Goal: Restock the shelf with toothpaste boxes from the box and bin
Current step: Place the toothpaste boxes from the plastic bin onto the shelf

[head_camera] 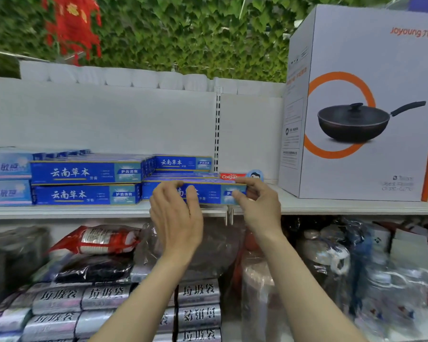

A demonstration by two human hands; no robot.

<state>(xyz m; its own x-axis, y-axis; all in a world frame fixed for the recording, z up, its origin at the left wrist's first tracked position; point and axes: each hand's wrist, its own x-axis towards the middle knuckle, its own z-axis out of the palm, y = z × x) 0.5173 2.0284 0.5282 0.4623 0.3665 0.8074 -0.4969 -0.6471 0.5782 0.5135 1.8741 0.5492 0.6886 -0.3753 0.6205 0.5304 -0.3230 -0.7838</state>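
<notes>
Head view. Both hands up at the white shelf [331,204], on one blue toothpaste box [211,192] lying lengthwise at the shelf's front edge, long face toward the camera. Left hand [177,213]: fingers curled over the box's left half, fingertips on its top edge, so the grip is closed around the box. Right hand [258,202]: thumb and forefinger pinch the box's right end.

The held box sits in front of a low pile of matching blue boxes [183,162]. Just left, a two-high stack of blue boxes [87,183]; further left, pale blue boxes [8,177], also two high. A red Colgate box [231,176] shows behind the held box, near the right thumb.

Far right on the same shelf: large white wok carton [361,107], standing apart from the toothpaste.

Lower shelf: silver bag rolls [198,294], a red-and-white packet [101,239], items in clear wrap, blurred.
</notes>
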